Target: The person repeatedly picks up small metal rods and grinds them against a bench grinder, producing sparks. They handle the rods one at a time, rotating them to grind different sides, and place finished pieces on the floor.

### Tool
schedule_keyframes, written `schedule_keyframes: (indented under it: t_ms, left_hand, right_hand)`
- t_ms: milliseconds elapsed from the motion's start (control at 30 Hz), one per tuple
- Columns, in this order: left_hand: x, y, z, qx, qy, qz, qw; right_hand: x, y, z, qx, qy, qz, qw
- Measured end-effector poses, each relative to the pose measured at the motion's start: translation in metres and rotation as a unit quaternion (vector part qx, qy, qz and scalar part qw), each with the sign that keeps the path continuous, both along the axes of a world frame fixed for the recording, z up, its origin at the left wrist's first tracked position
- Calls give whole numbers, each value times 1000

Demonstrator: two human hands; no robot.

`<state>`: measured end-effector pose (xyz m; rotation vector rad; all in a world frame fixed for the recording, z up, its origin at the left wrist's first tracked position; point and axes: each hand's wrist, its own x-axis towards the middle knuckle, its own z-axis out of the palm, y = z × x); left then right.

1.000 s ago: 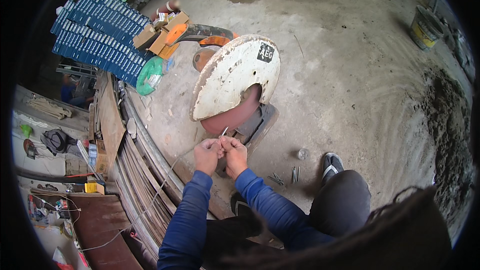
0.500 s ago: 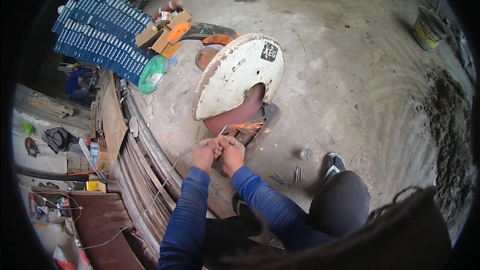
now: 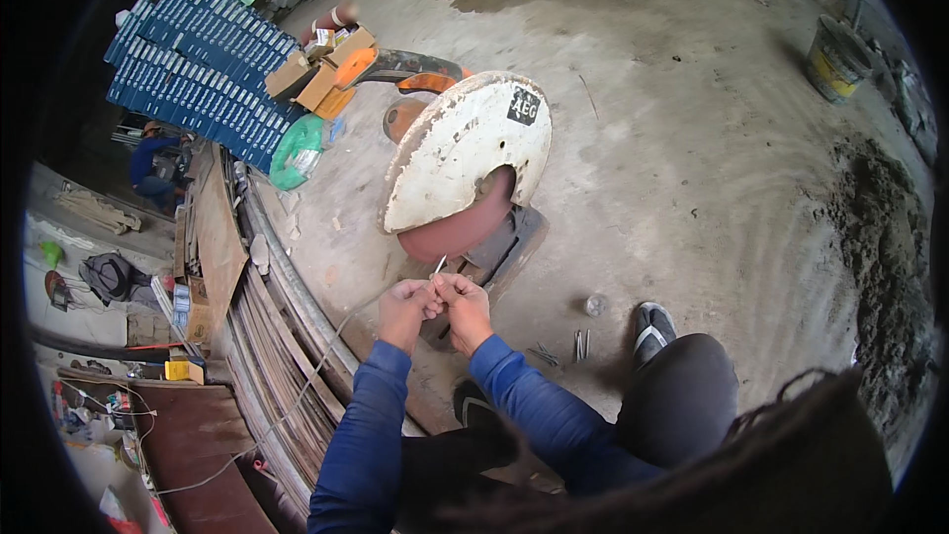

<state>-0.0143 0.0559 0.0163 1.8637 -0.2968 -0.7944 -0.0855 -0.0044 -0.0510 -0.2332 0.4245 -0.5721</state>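
Note:
Both hands meet in front of a cut-off saw. My left hand (image 3: 401, 311) and my right hand (image 3: 465, 305) pinch a thin metal rod (image 3: 440, 263) between closed fingers. Its tip points up at the reddish-brown cutting disc (image 3: 457, 224), a small gap seeming to part them. The disc looks blurred, as if spinning. Over it sits a chipped white guard (image 3: 470, 138), and behind are the saw's orange and black handle and motor. The fingers hide the rod's lower end. On the floor to the right lie several similar metal rods (image 3: 581, 345), near a small clear cup (image 3: 595, 306).
Long pipes and boards (image 3: 287, 376) run along my left, crossed by a grey cable (image 3: 301, 391). Blue boxes (image 3: 198, 64) are stacked at the far left, beside an open carton (image 3: 321, 79) and a green bag (image 3: 295, 153). A bucket (image 3: 840, 64) stands far right. Another person (image 3: 156, 163) crouches far left.
Sparks flew from the rod's tip at the disc; now none show. Both hands have drawn back slightly from the disc with the rod. The whole view has shifted a little.

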Motion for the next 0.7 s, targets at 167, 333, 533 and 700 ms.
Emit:
schedule_keyframes:
  t_ms: [167, 333, 533, 700]
  left_hand:
    - [-24, 5, 0, -27, -35, -31, 999]
    - [-36, 6, 2, 80, -89, -94, 988]
    - [-71, 3, 30, 87, -155, -273, 946]
    - [-89, 3, 59, 68, -196, -378, 902]
  right_hand:
    - [-31, -7, 1, -66, 14, 14, 998]
    - [-48, -9, -34, -181, 97, 1, 979]
    - [-133, 6, -164, -393, 577, 132, 704]
    - [-205, 14, -219, -333, 711, 204, 585]
